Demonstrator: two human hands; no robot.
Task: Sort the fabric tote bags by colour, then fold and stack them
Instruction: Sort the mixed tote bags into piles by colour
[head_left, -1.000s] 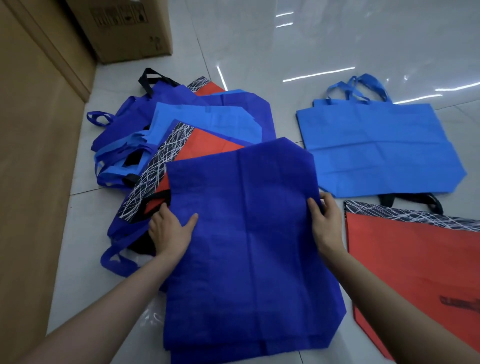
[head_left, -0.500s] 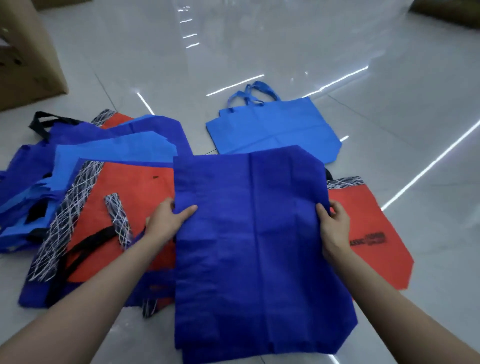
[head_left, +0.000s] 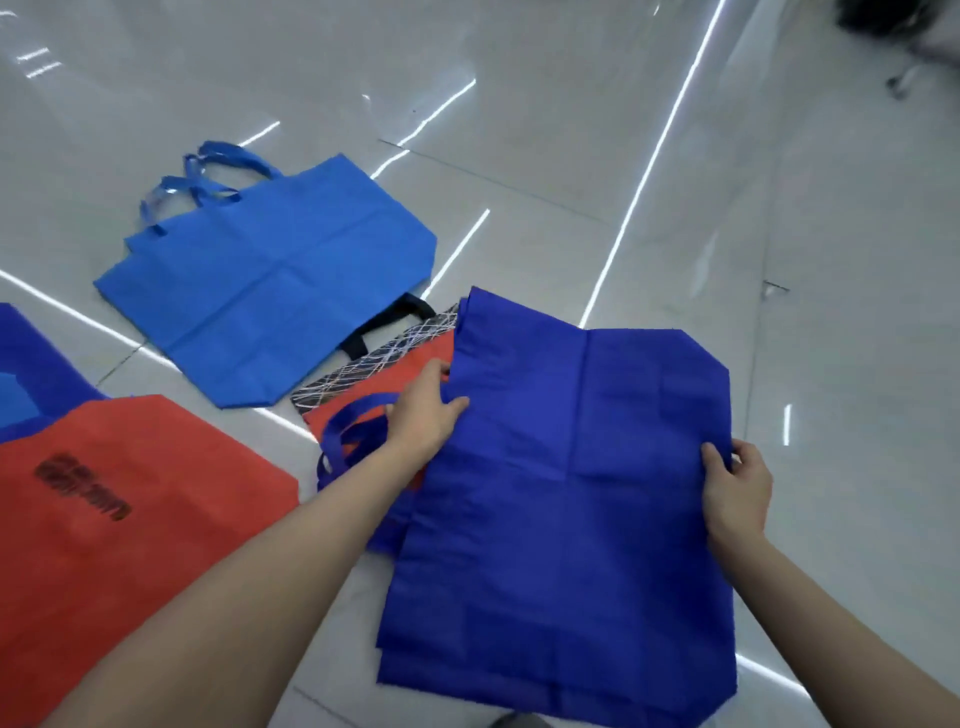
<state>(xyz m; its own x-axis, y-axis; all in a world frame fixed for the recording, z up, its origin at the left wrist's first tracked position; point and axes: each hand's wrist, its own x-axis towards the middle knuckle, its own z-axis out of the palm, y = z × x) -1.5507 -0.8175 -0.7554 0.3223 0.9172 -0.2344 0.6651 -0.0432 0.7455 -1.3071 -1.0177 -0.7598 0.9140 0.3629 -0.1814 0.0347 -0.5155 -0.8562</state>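
Royal-blue flat fabric tote bag, now right of the mixed pile; left hand and right hand pinch opposite edges; best laid taut, clear of the red-orange fabric tote.

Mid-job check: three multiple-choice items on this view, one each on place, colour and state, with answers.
1. The light blue bag lies: A) flat on the floor, untouched; B) hanging from a hand; C) inside a box.
2. The held bag is: A) red; B) dark blue; C) black.
3. The right hand's grip: A) open, off the bag; B) on a handle; C) pinching the held bag's right edge.
Answers: 1 A, it lies spread on the tiles; 2 B, its fabric is deep blue; 3 C, its fingers curl over that edge.
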